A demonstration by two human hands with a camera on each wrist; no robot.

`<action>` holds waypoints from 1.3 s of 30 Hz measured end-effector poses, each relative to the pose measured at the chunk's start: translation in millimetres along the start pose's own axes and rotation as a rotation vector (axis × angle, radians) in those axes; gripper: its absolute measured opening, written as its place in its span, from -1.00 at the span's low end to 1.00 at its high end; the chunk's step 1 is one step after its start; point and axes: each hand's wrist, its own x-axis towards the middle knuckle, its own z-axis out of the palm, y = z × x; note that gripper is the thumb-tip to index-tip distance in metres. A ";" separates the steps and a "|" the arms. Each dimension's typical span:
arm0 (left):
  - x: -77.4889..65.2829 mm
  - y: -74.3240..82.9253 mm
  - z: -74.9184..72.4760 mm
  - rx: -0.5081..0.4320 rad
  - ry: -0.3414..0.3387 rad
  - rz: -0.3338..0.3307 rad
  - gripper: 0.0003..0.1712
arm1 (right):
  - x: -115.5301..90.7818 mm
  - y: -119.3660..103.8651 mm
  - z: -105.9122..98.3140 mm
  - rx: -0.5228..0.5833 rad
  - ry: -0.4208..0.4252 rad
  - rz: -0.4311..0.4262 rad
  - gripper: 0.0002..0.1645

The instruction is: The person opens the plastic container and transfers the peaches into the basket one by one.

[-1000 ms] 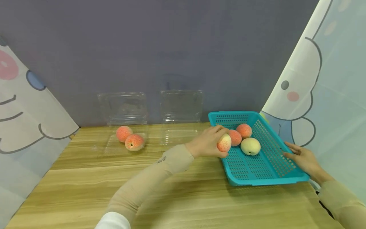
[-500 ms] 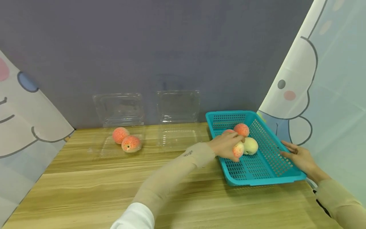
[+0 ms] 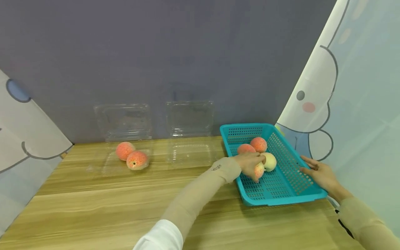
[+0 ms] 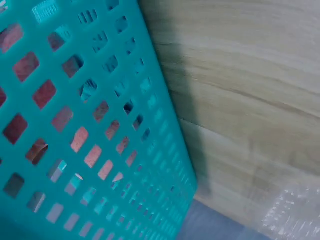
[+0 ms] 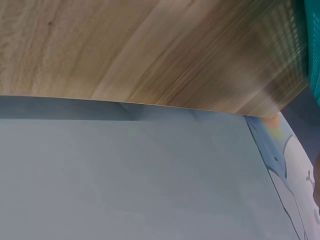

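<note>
In the head view, my left hand reaches over the near-left side of a turquoise plastic basket and grips a red-and-yellow peach low inside it. Right beside this peach lies a pale yellow round fruit. Two redder peaches, one nearer and one farther back, sit behind my left hand. At the basket's right side, my right hand holds the rim, its thumb over the edge and fingers outside. The left wrist view shows the perforated basket wall close up.
Two clear plastic clamshell boxes stand with raised lids at the table's back, a left box and a right box. Two peaches lie at the left box. The wooden table meets a dark backdrop; patterned cloth hangs at the right.
My left hand has carried the peach rightward and down into the basket, beside the pale fruit. My right hand stays at the rim. The whole head view has shifted slightly.
</note>
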 end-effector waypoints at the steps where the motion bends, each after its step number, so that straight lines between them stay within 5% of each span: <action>1: 1.5 0.9 1.6 -0.002 -0.010 0.004 -0.25 | -1.3 0.2 -0.1 0.003 0.006 -0.002 -0.18; 8: 11.7 5.8 5.4 0.055 -0.040 -0.006 -0.24 | -4.3 0.8 -3.6 0.007 0.013 -0.016 -0.19; 19: 12.7 2.1 9.5 -0.020 -0.061 -0.101 -0.21 | 0.0 -1.4 -3.5 -0.021 -0.006 0.003 -0.17; 39: 8.4 3.7 11.2 0.003 -0.043 -0.110 -0.22 | -1.0 0.5 3.0 -0.006 0.007 -0.006 -0.18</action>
